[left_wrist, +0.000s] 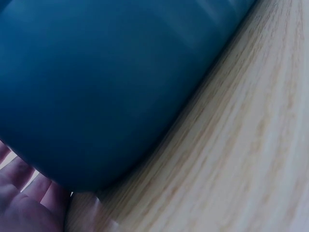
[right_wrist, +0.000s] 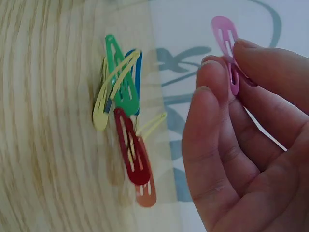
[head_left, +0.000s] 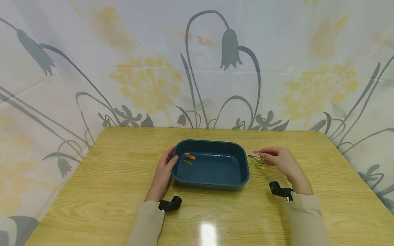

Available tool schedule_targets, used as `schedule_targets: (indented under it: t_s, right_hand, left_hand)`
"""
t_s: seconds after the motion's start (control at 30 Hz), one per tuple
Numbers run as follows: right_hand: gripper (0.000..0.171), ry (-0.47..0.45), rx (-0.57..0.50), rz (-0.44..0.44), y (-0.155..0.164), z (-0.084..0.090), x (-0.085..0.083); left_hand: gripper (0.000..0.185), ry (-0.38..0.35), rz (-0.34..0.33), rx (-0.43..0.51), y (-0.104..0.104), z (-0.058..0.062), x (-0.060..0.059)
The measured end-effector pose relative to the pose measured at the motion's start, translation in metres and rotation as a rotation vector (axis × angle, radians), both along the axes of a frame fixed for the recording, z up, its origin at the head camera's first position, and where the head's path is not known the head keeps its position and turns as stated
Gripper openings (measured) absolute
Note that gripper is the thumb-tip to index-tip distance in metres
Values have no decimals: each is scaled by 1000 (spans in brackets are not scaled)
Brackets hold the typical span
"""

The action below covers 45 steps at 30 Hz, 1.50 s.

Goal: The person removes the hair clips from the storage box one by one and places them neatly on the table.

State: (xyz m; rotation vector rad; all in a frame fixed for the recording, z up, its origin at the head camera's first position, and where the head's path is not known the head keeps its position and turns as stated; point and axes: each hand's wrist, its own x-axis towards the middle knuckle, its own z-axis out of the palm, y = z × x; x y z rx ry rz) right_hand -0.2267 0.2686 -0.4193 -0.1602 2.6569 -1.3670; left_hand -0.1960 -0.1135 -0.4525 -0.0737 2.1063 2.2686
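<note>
A dark blue plastic tub (head_left: 212, 171) stands in the middle of the table. At its left end my left hand (head_left: 163, 169) holds it, thumb at the rim and fingers along the outside wall. An orange hair clip (head_left: 189, 156) and a green hair clip (head_left: 188, 163) lie inside the tub, near the left. Right of the tub, my right hand (head_left: 281, 162) pinches a pink snap hair clip (right_wrist: 225, 36) between thumb and fingertips. Beside it is a loose pile with a green clip (right_wrist: 116, 63), a dark red clip (right_wrist: 128, 145), an orange clip (right_wrist: 147, 195) and several others.
The wooden table (head_left: 123, 191) meets a floral-patterned cloth (head_left: 277, 41) at the back and sides. A small black camera sits on each wrist, the left camera (head_left: 170, 204) near the tub's front left corner.
</note>
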Motion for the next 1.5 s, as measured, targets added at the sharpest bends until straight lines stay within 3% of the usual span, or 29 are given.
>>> schedule_targets:
  t_s: [0.43,0.67,1.03,1.3,1.5]
  right_hand:
    - [36,-85,61,-5,15,-14,-2]
    - [35,-127,30,22,20,-21,-4]
    - [38,-131,151,-15,23,-23,0]
    - [33,-160,119,-25,26,-21,2]
    - [30,-158,138,-14,27,-22,1]
  left_hand:
    - [45,2,7,11,-1,-1,-1]
    - [46,6,3,18,-1,-1,-1]
    - [45,1,4,21,-2,0,0]
    - [42,35,18,25,-3,-23,-11]
    - [44,57,28,-6,-2,-26,-14]
